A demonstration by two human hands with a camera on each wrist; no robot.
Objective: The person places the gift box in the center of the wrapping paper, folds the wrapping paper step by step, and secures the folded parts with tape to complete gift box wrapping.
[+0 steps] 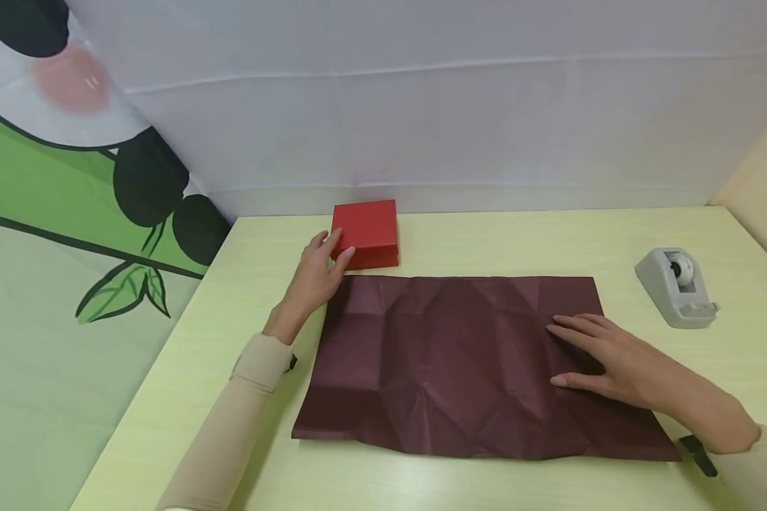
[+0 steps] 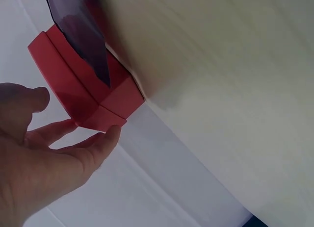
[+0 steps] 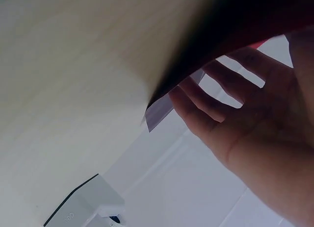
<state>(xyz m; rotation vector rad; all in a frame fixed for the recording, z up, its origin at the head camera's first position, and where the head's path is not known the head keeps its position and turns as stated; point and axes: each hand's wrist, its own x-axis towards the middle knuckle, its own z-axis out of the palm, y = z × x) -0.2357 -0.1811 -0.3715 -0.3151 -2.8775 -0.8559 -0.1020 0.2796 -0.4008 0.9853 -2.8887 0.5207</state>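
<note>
A red lidded box (image 1: 365, 226) stands at the back of the table, just behind a creased dark maroon sheet of paper (image 1: 447, 362). My left hand (image 1: 313, 280) is at the box's left side, its fingers fairly straight; in the left wrist view the fingertips (image 2: 114, 131) are at the box's side and the thumb is apart from it. Over the right part of the sheet, my right hand (image 1: 620, 362) lies with fingers spread and extended. The right wrist view shows its fingertips (image 3: 179, 97) touching the sheet's upper surface.
A grey tape dispenser (image 1: 677, 287) with a roll of clear tape stands at the right of the pale yellow table (image 1: 486, 241). Behind the table hangs a white cloth (image 1: 434, 135). A green printed cloth (image 1: 45, 369) is on the left.
</note>
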